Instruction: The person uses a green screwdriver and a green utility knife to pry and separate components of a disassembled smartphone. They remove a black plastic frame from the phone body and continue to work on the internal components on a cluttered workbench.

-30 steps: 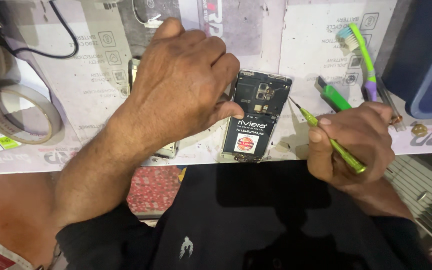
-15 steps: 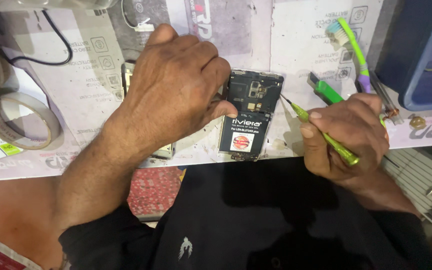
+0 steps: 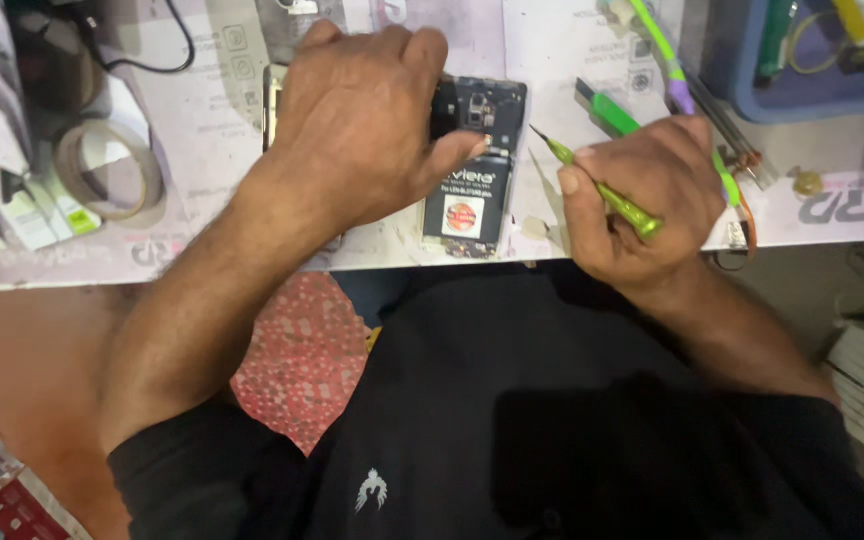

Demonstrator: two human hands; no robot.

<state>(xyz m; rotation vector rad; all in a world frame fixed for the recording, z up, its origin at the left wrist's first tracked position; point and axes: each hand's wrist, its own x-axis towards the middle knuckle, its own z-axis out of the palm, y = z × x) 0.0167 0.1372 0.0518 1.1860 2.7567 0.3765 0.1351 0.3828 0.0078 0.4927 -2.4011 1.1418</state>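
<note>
On the workbench, right hand has drawn the screwdriver back from the phone.

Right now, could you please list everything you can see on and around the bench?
phone: 1, black, back off, bench middle
screwdriver: 1, green, in right hand
tape roll: 1, tan, bench left
cable: 1, black, top left
toothbrush: 1, green and purple, top right
tray: 1, blue, top right
bench: 1, white, printed sheets
left hand: 1, pressing on phone
right hand: 1, gripping screwdriver
</note>
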